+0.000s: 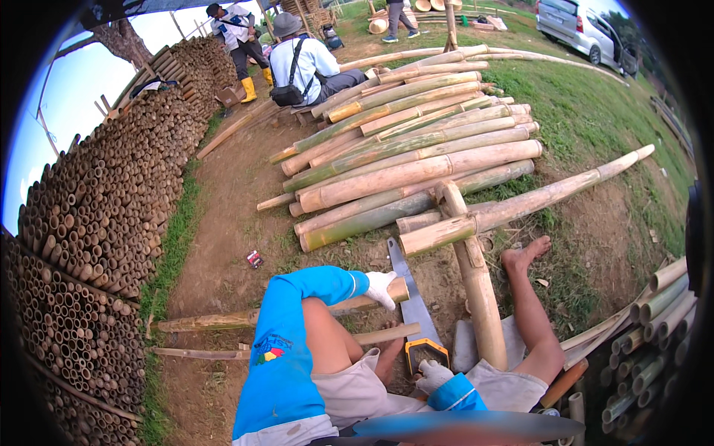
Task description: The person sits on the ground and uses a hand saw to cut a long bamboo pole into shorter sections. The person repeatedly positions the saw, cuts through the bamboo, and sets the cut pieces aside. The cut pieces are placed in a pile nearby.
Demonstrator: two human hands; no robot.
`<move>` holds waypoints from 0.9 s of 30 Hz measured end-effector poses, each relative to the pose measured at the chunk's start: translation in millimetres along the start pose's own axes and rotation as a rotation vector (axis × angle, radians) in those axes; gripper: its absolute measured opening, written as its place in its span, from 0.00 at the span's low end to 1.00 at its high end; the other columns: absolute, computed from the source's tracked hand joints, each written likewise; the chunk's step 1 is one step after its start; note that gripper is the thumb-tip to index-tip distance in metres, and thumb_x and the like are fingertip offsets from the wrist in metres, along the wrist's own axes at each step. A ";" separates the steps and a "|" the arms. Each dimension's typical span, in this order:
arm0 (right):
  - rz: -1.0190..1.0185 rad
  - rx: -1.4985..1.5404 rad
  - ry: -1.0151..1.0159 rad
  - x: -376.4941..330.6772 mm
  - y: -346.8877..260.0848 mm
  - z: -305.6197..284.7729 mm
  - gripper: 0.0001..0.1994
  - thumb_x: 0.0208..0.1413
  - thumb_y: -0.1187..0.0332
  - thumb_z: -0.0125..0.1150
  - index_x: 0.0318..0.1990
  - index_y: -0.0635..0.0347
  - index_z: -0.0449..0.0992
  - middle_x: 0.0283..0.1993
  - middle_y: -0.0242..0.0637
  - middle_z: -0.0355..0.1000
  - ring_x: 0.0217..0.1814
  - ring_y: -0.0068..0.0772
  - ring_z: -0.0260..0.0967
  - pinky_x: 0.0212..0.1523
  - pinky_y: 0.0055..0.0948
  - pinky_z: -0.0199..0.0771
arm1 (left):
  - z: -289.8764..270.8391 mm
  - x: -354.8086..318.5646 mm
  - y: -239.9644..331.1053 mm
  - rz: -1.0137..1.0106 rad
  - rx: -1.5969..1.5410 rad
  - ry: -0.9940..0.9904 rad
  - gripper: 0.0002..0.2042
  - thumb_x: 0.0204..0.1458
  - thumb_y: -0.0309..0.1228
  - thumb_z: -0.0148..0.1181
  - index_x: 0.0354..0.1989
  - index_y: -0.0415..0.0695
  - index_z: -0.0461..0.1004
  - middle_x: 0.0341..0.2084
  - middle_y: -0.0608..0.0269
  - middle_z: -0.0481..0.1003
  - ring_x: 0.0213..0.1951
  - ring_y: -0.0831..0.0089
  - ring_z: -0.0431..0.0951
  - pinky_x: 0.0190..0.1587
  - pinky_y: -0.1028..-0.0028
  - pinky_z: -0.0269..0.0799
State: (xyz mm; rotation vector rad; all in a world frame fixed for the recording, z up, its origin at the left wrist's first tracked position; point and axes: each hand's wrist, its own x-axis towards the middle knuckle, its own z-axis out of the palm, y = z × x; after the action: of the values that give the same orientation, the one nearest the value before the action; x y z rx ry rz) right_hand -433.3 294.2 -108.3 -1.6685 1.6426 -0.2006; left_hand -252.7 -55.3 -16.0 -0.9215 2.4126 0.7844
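Note:
My left hand [381, 289], in a white glove, is closed over a bamboo pole [216, 322] near its cut end. That pole lies crosswise on my left, passing behind my raised knee. My right hand [433, 377], also gloved, is closed on the yellow and black handle of a handsaw [419, 303]. The long grey blade points away from me, right beside the pole's end; whether it touches is hard to see. A thinner bamboo piece [388, 334] runs below the pole toward the saw handle. My right fingers are partly hidden behind the handle and blue cuff.
A bamboo post [476, 297] stands between my legs, with a long pole [535, 197] resting across it. Beyond lies a heap of thick bamboo [416, 167]. Stacked cut bamboo [111, 201] walls the left; more poles [654, 327] lie right. A person [297, 67] sits ahead.

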 end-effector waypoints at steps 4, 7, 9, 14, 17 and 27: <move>0.027 -0.012 -0.050 -0.9 -1.7 -4.0 0.21 0.63 0.53 0.63 0.56 0.58 0.76 0.59 0.60 0.75 0.61 0.68 0.76 0.63 0.58 0.77 | 0.9 1.3 -1.2 0.004 0.001 0.008 0.58 0.35 0.63 0.80 0.70 0.37 0.63 0.56 0.36 0.80 0.57 0.42 0.82 0.62 0.55 0.76; 0.034 -0.009 -0.055 -1.7 -3.1 -6.2 0.21 0.63 0.53 0.63 0.55 0.57 0.76 0.59 0.60 0.75 0.61 0.68 0.76 0.62 0.58 0.77 | 1.3 1.6 -1.2 -0.007 0.001 0.004 0.58 0.35 0.63 0.80 0.70 0.38 0.63 0.55 0.36 0.80 0.57 0.43 0.82 0.61 0.54 0.76; 0.017 -0.002 -0.038 -2.3 -3.6 -6.5 0.20 0.63 0.53 0.63 0.55 0.58 0.76 0.58 0.60 0.76 0.60 0.68 0.76 0.62 0.58 0.77 | 1.3 1.3 -0.7 0.000 0.000 0.014 0.58 0.34 0.63 0.81 0.70 0.38 0.63 0.55 0.36 0.81 0.57 0.43 0.82 0.61 0.54 0.76; 0.010 0.001 -0.012 -2.5 -2.2 -4.0 0.19 0.63 0.54 0.63 0.54 0.58 0.76 0.57 0.60 0.76 0.59 0.68 0.77 0.61 0.58 0.78 | -0.9 -2.2 2.8 0.004 0.005 0.009 0.57 0.34 0.62 0.81 0.70 0.39 0.63 0.54 0.37 0.81 0.56 0.43 0.82 0.60 0.55 0.77; 0.000 -0.002 0.005 -1.8 0.3 -1.2 0.19 0.63 0.54 0.63 0.54 0.57 0.76 0.56 0.60 0.77 0.58 0.69 0.77 0.60 0.59 0.79 | -3.5 -5.6 5.9 -0.017 -0.020 0.001 0.57 0.35 0.61 0.80 0.70 0.38 0.62 0.54 0.37 0.81 0.56 0.43 0.82 0.59 0.55 0.77; -0.007 -0.012 0.024 4.4 9.4 10.2 0.20 0.62 0.53 0.63 0.54 0.56 0.76 0.55 0.61 0.77 0.57 0.70 0.77 0.60 0.60 0.78 | -3.2 -6.3 5.8 -0.022 -0.018 0.006 0.59 0.35 0.61 0.81 0.73 0.37 0.61 0.56 0.36 0.80 0.58 0.44 0.82 0.60 0.55 0.76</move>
State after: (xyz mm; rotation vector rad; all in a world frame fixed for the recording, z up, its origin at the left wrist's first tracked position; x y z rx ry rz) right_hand -433.9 295.6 -122.7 -1.6869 1.6590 -0.2156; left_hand -253.1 -51.0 -7.9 -0.9570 2.4001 0.7972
